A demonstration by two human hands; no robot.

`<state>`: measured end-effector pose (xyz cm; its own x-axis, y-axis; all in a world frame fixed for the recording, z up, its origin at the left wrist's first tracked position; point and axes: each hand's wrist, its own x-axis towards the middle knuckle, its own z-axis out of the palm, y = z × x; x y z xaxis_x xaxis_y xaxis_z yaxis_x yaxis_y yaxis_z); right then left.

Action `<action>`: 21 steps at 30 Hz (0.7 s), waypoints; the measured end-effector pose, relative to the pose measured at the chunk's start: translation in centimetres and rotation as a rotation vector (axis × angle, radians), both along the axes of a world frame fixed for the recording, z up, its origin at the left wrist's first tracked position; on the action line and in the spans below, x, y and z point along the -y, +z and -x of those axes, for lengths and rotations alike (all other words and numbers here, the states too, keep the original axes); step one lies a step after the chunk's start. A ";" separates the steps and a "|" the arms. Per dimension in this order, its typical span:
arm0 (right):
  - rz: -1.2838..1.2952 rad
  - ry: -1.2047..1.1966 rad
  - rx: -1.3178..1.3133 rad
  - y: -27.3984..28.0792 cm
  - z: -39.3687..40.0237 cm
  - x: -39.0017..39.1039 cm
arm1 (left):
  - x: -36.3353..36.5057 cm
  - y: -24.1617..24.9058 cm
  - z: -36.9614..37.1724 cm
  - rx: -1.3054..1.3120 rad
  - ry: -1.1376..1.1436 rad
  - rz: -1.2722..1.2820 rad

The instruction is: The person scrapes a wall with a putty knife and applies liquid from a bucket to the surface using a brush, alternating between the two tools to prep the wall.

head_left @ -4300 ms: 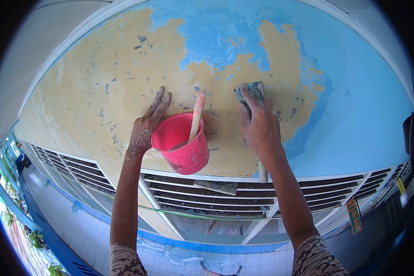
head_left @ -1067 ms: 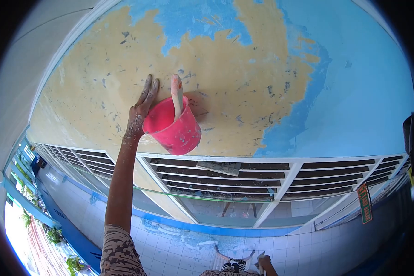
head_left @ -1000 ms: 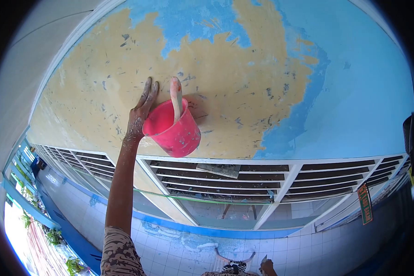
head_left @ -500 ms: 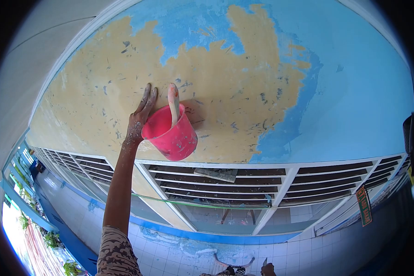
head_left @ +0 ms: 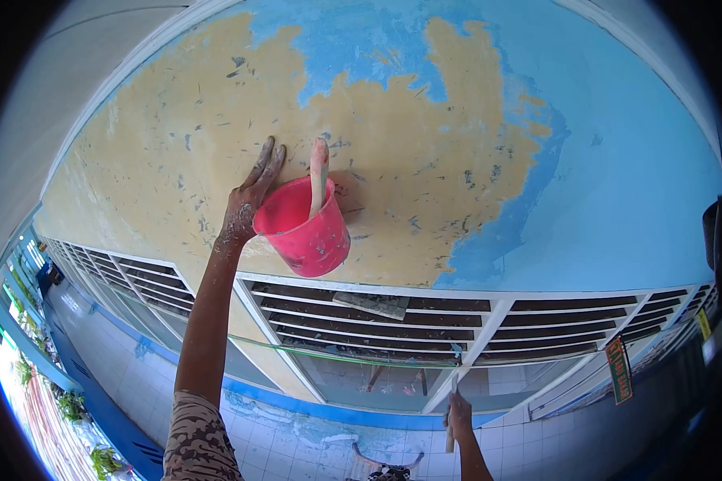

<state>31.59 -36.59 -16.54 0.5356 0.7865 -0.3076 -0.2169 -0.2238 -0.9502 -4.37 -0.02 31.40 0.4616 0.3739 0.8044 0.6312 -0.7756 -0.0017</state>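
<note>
My left hand [head_left: 253, 192] is raised to the wall [head_left: 377, 136], two smeared fingers stretched along its surface. It holds a pink bucket [head_left: 309, 240] by the near rim, with the thumb hidden. A paint-stained wooden handle [head_left: 319, 172] sticks up out of the bucket; the tool's lower end is out of sight inside. Lower down, in front of the window frame, my right hand [head_left: 459, 415] is closed round a scraper [head_left: 450, 439]. Its narrow blade points upward and its pale handle shows below the fist. The wall has beige patches over blue paint, with many dark scuffs.
Beneath the wall runs a louvred window [head_left: 377, 321] with white frames, and a flat grey board [head_left: 371, 305] lies on the slats. A green string [head_left: 337, 353] crosses the window. A small sign [head_left: 618, 369] hangs at right. Below is a tiled floor [head_left: 297, 437]; plants stand at left.
My right hand has risen from the bottom edge to the window frame with the scraper. My left hand still holds the bucket at the wall; the view has shifted slightly.
</note>
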 end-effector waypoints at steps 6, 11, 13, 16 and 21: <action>-0.396 0.125 0.427 27.4 -0.1 -9.6 | 0.8 0.4 0.0 0.005 -0.042 0.023; -0.676 -0.053 1.329 40.7 0.3 -13.3 | 1.3 0.5 -0.6 0.035 -0.054 0.054; -0.844 -0.074 1.344 44.4 0.3 -15.1 | 0.7 0.2 0.0 0.022 -0.046 0.047; -0.856 0.027 0.890 49.0 1.5 -16.3 | 0.2 0.1 -0.1 0.005 -0.028 -0.017; -0.847 0.044 0.563 52.2 1.8 -18.1 | -1.2 -0.3 -0.2 0.020 -0.040 -0.057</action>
